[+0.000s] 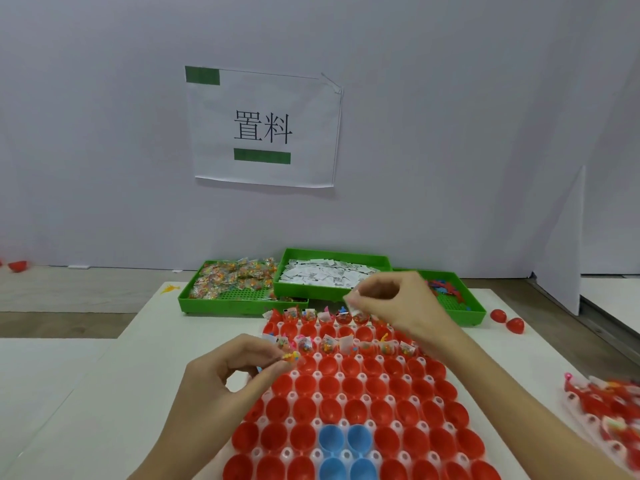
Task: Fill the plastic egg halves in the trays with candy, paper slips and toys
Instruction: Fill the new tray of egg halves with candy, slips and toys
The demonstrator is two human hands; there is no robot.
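Note:
A white tray [294, 396] of red egg halves, with a few blue egg halves [344, 439] near the front, lies before me. Its far row and third row hold candy packets, slips and toys; the nearer rows are bare. My left hand [221, 379] pinches a small yellow toy [290, 356] over the tray's left edge. My right hand [398, 306] pinches white paper slips [351, 303] above the far row. Behind stand green bins: the candy bin [235, 277], the slip bin [325, 273] and the toy bin [450, 292].
A second tray of filled red halves [602, 407] sits at the right edge, blurred. Loose red egg halves [507, 320] lie right of the toy bin, another [17, 266] far left. A white partition [561, 244] stands at the right. A paper sign [263, 126] hangs on the wall.

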